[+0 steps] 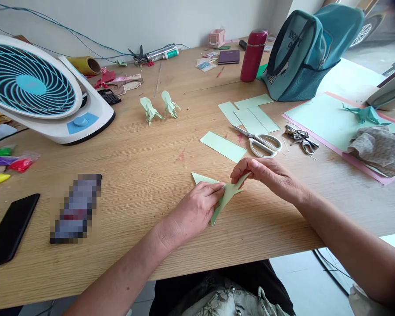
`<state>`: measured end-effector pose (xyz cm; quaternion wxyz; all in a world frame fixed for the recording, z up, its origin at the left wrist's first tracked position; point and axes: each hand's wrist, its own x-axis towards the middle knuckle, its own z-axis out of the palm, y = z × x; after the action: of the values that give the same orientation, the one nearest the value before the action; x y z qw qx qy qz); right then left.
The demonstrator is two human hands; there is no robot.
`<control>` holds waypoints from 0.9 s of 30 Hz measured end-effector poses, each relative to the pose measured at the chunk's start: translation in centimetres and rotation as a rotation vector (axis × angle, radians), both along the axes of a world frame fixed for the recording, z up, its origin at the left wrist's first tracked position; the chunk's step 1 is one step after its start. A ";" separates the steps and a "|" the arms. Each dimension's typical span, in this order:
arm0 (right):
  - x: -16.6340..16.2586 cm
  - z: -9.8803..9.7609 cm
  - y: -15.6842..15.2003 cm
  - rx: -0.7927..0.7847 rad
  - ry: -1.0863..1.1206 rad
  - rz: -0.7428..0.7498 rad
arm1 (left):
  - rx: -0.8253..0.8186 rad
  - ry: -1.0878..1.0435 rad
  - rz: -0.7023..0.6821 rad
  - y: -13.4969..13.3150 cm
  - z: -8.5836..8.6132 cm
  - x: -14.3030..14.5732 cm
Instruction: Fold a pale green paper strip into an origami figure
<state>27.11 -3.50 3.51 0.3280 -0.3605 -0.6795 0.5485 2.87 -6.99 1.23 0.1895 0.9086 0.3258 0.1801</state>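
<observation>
A light green piece of folded paper (229, 192) lies near the table's front edge, with pointed ends sticking out to the left, below and to the right. My left hand (200, 202) presses on it from the left, its fingers closed together over the paper. At the right side, my right hand (261, 172) pinches a raised flap between thumb and fingers. Just beyond the hands are a flat green paper strip (223, 146) and white-handled scissors (263, 144). Two folded green paper figures (149, 109) stand farther back.
More green paper sheets (250, 117) lie behind the scissors, with keys (301, 138) to their right. A fan (85, 118), a black phone (11, 232) and a blurred-out device (77, 208) are on the left. A red bottle (253, 57) and a teal backpack (296, 57) stand at the back right.
</observation>
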 end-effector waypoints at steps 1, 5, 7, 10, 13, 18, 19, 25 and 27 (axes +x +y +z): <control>0.2 0.0 0.0 -0.009 -0.002 0.003 | 0.020 0.018 -0.007 0.0 0.0 0.0; 1.0 0.1 0.3 -0.033 -0.070 -0.003 | 0.060 0.095 -0.007 -0.3 -0.1 0.0; 1.4 0.2 0.4 -0.029 -0.125 -0.003 | 0.061 0.136 -0.002 -0.4 -0.1 0.1; 1.8 0.3 0.6 -0.021 -0.205 0.033 | 0.088 0.177 0.004 -0.8 -0.3 0.1; 2.2 0.2 0.8 -0.039 -0.293 0.074 | 0.138 0.203 0.009 -1.2 -0.6 0.2; 2.5 0.2 0.8 -0.013 -0.387 0.136 | 0.138 0.237 0.024 -1.6 -0.9 0.4; 2.5 0.3 0.8 -0.008 -0.395 0.141 | 0.132 0.248 0.030 -1.7 -0.9 0.4; 2.5 0.3 0.7 0.052 -0.489 0.138 | 0.145 0.340 0.067 -2.1 -0.7 0.8; 2.5 0.2 0.7 0.088 -0.513 0.135 | 0.156 0.380 0.072 -2.1 -0.7 1.0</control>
<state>29.66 -2.76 3.66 0.1229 -0.4268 -0.7862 0.4296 3.85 -9.12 0.58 0.0474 0.9259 0.3730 0.0369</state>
